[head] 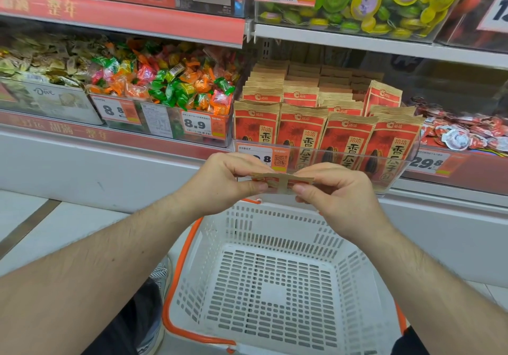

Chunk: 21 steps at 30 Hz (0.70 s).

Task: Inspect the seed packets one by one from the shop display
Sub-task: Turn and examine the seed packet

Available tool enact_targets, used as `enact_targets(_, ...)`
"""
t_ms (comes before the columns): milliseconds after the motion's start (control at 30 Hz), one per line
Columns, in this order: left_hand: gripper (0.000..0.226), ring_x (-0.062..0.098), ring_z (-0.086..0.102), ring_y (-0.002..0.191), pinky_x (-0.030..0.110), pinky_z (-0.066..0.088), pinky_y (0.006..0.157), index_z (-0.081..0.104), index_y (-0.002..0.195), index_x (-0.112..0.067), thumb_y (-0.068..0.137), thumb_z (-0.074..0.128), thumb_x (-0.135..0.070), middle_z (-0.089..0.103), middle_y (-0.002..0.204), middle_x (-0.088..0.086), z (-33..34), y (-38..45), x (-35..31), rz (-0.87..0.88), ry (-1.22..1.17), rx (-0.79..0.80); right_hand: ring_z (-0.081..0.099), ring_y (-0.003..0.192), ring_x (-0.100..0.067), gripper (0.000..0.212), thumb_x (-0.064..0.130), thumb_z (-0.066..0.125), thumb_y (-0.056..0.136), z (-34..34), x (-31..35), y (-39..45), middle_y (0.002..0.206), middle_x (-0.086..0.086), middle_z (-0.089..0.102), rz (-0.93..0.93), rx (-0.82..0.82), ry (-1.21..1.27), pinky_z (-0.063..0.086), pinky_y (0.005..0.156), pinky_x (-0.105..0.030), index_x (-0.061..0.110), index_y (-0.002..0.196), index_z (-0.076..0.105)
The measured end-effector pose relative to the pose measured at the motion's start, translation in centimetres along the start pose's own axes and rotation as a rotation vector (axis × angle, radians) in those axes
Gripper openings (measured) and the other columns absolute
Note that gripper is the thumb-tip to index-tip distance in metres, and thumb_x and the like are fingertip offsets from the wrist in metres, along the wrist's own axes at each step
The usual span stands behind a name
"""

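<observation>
Both hands, left hand (220,183) and right hand (334,190), pinch one seed packet (283,183) edge-on by its ends, fingers curled; it looks light, thin, crinkly, best held at the edges.

Both hands hold one seed packet (283,183) edge-on: left hand (228,181) pinches its left end, right hand (332,192) its right. Below sits a white basket (275,228). Beyond, packets (316,118) fill a clear bin (390,173); candies (176,85) lie left.

Head-worn camera looks forward and down, close over the basket (275,225), facing shelves (357,41).
</observation>
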<state>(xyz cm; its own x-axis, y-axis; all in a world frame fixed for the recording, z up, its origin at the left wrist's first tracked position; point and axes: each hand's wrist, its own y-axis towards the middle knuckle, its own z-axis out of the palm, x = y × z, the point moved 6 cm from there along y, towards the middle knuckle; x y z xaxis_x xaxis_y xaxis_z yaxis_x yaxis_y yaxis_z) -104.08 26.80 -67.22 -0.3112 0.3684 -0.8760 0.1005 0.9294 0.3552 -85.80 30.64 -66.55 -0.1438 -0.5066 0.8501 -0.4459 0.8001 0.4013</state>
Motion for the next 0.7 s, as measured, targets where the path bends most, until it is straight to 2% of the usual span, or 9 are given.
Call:
enact_targets(133,0.027,0.005,0.069,0.094,0.02,0.051,0.085,0.074,0.097,-0.04,0.073,0.075,-0.028,0.074,0.095,-0.021,-0.12,-0.05,0.02,0.006,0.03,-0.01,0.071,0.084,-0.017,0.025,0.02,0.075,0.073,0.03,-0.07,0.0,0.088,0.013,0.073,-0.013,-0.009,-0.019,0.059,0.075,-0.047,0.044,0.08,0.077)
enact_targets(300,0.025,0.006,0.07,0.095,0.02,0.052,0.086,0.076,0.099,-0.035,0.075,0.075,-0.029,0.074,0.097,-0.02,-0.11,-0.06,-0.15,0.022,0.033,-0.001,0.071,0.084,-0.018,0.025,0.013,0.078,0.075,-0.12,-0.13,-0.02,0.087,0.009,0.074,-0.022,-0.021,-0.024,0.058,0.075,-0.049,0.037,0.083,0.078)
enact_targets(400,0.028,0.004,0.069,0.094,0.018,0.051,0.085,0.078,0.097,-0.038,0.076,0.077,-0.02,0.073,0.096,-0.021,-0.15,-0.06,-0.1,0.014,0.043,-0.005,0.07,0.084,-0.02,0.022,0.01,0.077,0.077,-0.09,-0.23,-0.05,0.087,0.007,0.074,-0.008,-0.017,-0.021,0.058,0.073,-0.051,0.032,0.082,0.079)
enact_targets(467,0.041,0.005,0.069,0.093,0.019,0.052,0.085,0.076,0.097,-0.045,0.077,0.081,-0.009,0.074,0.096,-0.02,-0.18,-0.09,-0.07,0.019,0.052,-0.009,0.07,0.083,-0.02,0.019,0.014,0.076,0.077,-0.12,-0.27,-0.06,0.087,0.007,0.074,0.013,-0.025,-0.019,0.058,0.073,-0.051,0.031,0.082,0.079)
enact_targets(500,0.044,0.006,0.069,0.093,0.021,0.052,0.085,0.076,0.096,-0.047,0.077,0.081,-0.008,0.074,0.097,-0.017,-0.16,-0.1,-0.06,0.011,0.052,-0.013,0.07,0.082,-0.021,0.02,0.013,0.076,0.078,-0.15,-0.25,-0.08,0.087,0.007,0.074,0.02,-0.03,-0.021,0.058,0.073,-0.051,0.032,0.081,0.079)
enact_targets(567,0.036,0.01,0.069,0.091,0.026,0.054,0.083,0.077,0.095,-0.045,0.077,0.079,-0.015,0.075,0.095,-0.011,-0.13,-0.17,-0.03,-0.026,-0.007,-0.031,0.07,0.079,-0.02,0.017,0.012,0.076,0.08,-0.16,-0.11,-0.13,0.085,0.006,0.074,0.031,-0.027,-0.039,0.058,0.072,-0.05,0.029,0.078,0.079)
enact_targets(633,0.022,0.015,0.071,0.089,0.03,0.056,0.079,0.08,0.093,-0.035,0.078,0.076,-0.019,0.076,0.093,-0.005,0.0,-0.26,-0.03,-0.083,-0.145,-0.051,0.069,0.072,-0.017,0.013,0.01,0.075,0.084,-0.23,0.05,-0.12,0.077,0.001,0.073,0.061,-0.023,-0.052,0.058,0.07,-0.042,0.019,0.074,0.077)
enact_targets(700,0.011,0.018,0.072,0.088,0.03,0.057,0.076,0.081,0.092,-0.024,0.081,0.079,-0.021,0.077,0.093,0.001,0.13,-0.28,0.05,-0.144,-0.238,-0.067,0.065,0.057,-0.011,0.015,0.011,0.071,0.087,-0.33,0.01,-0.17,0.063,-0.005,0.069,0.127,-0.033,-0.006,0.053,0.057,-0.026,0.014,0.073,0.075)
